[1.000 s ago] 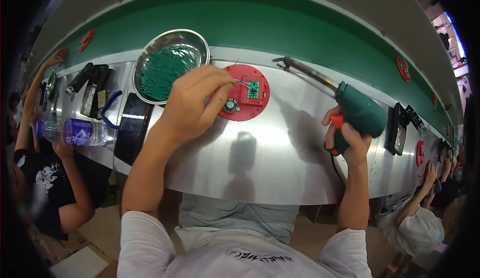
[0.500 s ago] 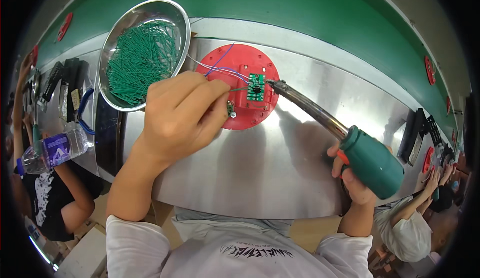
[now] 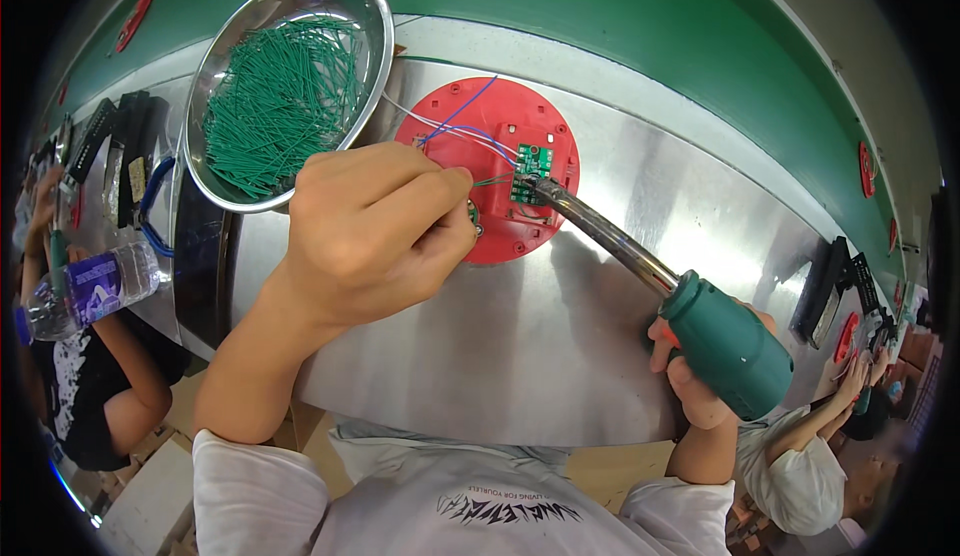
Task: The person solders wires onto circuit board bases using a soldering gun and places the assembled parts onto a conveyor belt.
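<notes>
My left hand [image 3: 375, 226] is closed in a pinch on a thin green wire [image 3: 492, 183], whose far end reaches the small green circuit board [image 3: 535, 156]. The board sits on a round red plastic housing [image 3: 450, 106] lying flat on the metal bench. White and blue wires run from the board toward the left side of the housing. My right hand [image 3: 690, 371] grips a soldering iron [image 3: 735, 346] by its green handle. Its metal shaft slants up to the left, and the tip is at the board close to the wire end; exact contact is hard to make out.
A steel bowl [image 3: 378, 31] full of cut green wires [image 3: 280, 106] stands at the upper left. Behind the bench runs a green belt [image 3: 620, 16]. A bottle with a purple label [image 3: 95, 289] is at the left. Co-workers sit on both sides, near black racks [image 3: 822, 291].
The soldering iron's tip has moved from the board's right edge onto the board near the wire end. My left hand keeps its pinch on the wire. The whole view has shifted slightly.
</notes>
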A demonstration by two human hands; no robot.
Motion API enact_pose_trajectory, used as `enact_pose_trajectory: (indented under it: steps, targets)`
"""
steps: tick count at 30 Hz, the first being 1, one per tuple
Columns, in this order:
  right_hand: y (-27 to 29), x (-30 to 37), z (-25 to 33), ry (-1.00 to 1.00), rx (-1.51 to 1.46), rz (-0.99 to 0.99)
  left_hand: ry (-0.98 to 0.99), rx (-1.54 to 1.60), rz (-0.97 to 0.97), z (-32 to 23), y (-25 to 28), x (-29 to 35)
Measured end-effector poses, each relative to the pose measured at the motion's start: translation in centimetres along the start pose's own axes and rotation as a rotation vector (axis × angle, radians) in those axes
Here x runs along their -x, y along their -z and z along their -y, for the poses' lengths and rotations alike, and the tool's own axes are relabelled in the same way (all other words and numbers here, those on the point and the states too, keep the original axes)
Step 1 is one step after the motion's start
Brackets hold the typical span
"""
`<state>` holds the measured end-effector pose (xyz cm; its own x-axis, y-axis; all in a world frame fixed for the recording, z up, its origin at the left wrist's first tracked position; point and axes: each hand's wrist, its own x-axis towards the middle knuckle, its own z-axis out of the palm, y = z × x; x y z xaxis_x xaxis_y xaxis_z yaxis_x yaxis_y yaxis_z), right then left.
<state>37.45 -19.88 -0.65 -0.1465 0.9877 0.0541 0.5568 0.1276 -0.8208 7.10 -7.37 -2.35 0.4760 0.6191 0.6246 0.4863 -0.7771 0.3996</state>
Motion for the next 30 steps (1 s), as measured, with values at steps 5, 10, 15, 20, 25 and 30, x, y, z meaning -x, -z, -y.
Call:
enact_pose_trajectory:
  steps: [5,10,15,20,25,30]
  targets:
    - [0.2,0.4,-0.1,0.081,-0.039,0.079,-0.002,0.037,0.013,0.2,0.0,0.0]
    - [-0.7,0.8,0.1,-0.135,-0.140,-0.116,-0.008,0.053,0.002,0.1,0.0,-0.1]
    - [-0.8,0.7,0.2,-0.160,-0.196,-0.109,-0.008,0.044,0.009,-0.1,0.1,0.0]
    - [-0.7,0.2,0.3,-0.118,-0.209,-0.126,-0.024,0.057,-0.024,0.1,-0.1,-0.2]
    - [-0.4,-0.2,0.4,-0.107,-0.272,-0.042,-0.010,0.054,-0.006,0.0,0.0,0.0]
    - [-0.6,0.0,0.9,-0.178,-0.373,-0.083,-0.010,0.066,-0.029,0.3,-0.3,0.3]
